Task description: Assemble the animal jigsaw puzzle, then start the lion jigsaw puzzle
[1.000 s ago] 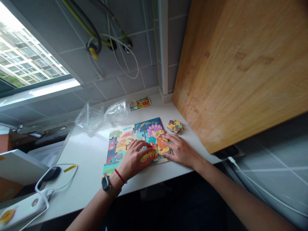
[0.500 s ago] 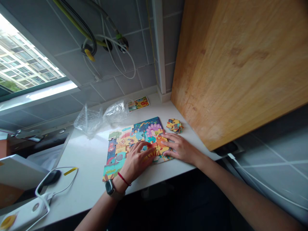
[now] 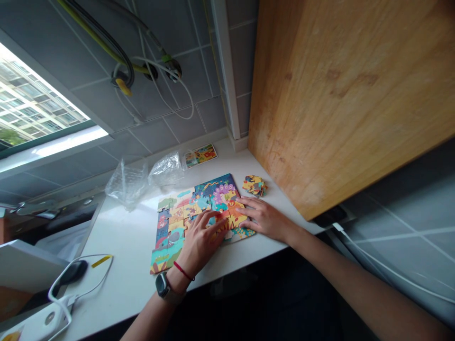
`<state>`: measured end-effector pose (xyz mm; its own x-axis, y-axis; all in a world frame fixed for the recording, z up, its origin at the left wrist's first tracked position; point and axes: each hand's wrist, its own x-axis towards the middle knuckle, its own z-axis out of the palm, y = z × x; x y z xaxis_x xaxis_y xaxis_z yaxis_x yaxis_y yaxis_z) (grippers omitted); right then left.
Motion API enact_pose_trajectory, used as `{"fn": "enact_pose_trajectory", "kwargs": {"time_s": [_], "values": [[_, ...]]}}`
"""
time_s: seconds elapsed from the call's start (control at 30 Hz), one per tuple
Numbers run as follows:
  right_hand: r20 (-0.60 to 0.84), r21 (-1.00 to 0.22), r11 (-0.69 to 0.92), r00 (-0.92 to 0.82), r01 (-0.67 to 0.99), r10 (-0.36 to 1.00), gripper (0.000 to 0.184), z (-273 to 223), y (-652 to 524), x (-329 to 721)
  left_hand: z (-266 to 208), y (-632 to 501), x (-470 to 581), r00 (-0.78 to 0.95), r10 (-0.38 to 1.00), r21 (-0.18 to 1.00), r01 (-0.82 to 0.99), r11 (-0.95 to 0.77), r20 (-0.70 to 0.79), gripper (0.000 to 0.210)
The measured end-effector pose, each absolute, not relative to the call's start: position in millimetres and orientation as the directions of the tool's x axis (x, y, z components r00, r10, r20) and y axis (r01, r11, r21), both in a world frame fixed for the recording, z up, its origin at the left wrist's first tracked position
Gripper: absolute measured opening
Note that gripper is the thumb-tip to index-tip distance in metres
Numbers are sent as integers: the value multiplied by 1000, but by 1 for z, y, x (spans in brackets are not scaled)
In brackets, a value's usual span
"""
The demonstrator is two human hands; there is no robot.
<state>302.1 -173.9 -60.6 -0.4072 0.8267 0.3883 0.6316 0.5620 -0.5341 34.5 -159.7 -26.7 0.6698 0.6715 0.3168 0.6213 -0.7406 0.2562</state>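
Observation:
A colourful jigsaw puzzle point(image 3: 170, 241) with animal pictures lies on the white counter, many of its pieces joined. Across its lower middle rests my left hand point(image 3: 202, 237), fingers spread and fingertips on the pieces; it covers part of the picture. My right hand point(image 3: 265, 218) lies at the puzzle's right edge, fingers stretched out over the border pieces by the orange lion. I see nothing held in either hand. Just beyond the right hand sits a small pile of loose puzzle pieces point(image 3: 254, 185).
Crumpled clear plastic bags point(image 3: 128, 184) and a picture card point(image 3: 201, 155) lie toward the wall. A large wooden panel point(image 3: 320, 104) rises at the right. A white power strip point(image 3: 46, 319) with a cable stands at the lower left, near a sink.
The camera view has shifted slightly, moving the scene a little leftward. Both hands stay on the puzzle in nearly the same places.

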Motion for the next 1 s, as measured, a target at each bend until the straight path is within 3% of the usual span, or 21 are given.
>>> {"fn": "enact_pose_trajectory", "kwargs": {"time_s": [0.53, 0.77, 0.83, 0.93, 1.0], "values": [[374, -493, 535, -387, 687, 843, 37, -51, -180, 297, -12, -152, 38, 676, 700, 233, 660, -714, 230, 26], [327, -464, 522, -409, 716, 852, 40, -47, -181, 295, 23, -98, 106, 775, 549, 358, 439, -824, 312, 24], [315, -450, 515, -410, 730, 856, 40, -47, -181, 295, 25, -77, 130, 804, 516, 336, 418, -844, 295, 29], [343, -431, 526, -406, 734, 847, 38, -48, -182, 295, 18, -50, 153, 851, 499, 314, 434, -844, 165, 57], [367, -418, 533, -400, 736, 840, 38, -49, -182, 294, 13, -38, 158, 861, 498, 330, 443, -834, 104, 63]]}}
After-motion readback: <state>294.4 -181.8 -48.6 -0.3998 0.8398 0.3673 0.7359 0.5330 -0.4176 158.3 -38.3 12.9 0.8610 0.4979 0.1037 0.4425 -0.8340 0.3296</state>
